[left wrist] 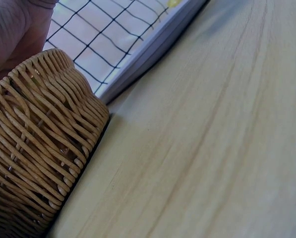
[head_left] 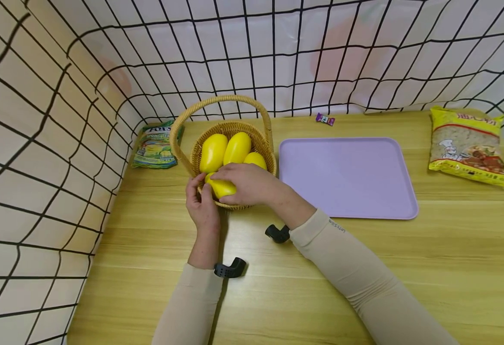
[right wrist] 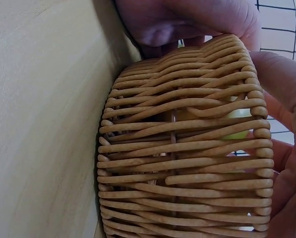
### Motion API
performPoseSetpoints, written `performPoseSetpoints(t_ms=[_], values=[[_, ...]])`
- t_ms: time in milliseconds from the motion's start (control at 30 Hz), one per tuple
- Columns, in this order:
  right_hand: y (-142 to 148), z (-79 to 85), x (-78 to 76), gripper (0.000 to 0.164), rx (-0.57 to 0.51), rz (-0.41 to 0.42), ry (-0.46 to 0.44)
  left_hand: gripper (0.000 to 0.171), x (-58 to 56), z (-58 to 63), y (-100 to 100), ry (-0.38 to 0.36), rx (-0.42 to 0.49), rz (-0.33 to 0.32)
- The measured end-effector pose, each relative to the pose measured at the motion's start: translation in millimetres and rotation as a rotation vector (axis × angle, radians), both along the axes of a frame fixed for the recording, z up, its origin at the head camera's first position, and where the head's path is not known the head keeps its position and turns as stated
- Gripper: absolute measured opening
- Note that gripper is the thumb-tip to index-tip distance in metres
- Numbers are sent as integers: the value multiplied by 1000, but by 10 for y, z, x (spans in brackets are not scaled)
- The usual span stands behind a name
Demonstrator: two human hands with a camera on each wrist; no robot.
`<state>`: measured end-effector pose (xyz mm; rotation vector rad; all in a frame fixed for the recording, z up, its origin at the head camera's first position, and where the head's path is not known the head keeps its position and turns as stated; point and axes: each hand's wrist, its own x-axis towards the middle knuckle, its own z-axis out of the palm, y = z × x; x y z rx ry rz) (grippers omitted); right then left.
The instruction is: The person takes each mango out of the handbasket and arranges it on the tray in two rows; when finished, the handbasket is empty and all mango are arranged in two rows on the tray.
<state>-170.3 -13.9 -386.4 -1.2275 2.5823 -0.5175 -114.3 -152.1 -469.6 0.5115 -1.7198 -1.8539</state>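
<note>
The right hand (head_left: 252, 184) curls firmly over the front mango (head_left: 225, 189) inside the basket (head_left: 261, 143); the left hand (head_left: 203, 207) crooks round its rim. I'd go gently, bracing the basket, sparing the other mangoes (head_left: 213, 152) a knock.

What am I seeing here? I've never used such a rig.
There is no machine: a person works with two bare hands. The wide picture is taken from the head, looking down; the other two come from black wrist-worn cameras, left and right, close to the tan woven wicker basket. On the light wooden table are that basket, a flat lilac rectangular tray, a green printed packet, a yellow printed bag and a small purple wrapper. The right hand grips a smooth yellow oval fruit in the basket, beside three more yellow fruits; the left hand holds the basket.
</note>
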Motion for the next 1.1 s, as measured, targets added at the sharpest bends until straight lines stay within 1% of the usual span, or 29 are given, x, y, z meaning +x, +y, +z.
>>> performPoseSetpoints(t_ms=[200,433,633,933,1100], values=[[10,2,0,59,-7,17,-3,27,14,20,7,21,6,-7],[6,3,1,57,-7,19,3,28,11,1,0,2,9,-14],[-6,3,-2,52,-8,25,19,28,8,-7,-7,13,1,-8],[-33,-1,7,53,0,12,6,29,14,5,-3,-6,17,-9],[-51,38,27,53,8,14,8,29,5,-5,-5,-7,7,-2]])
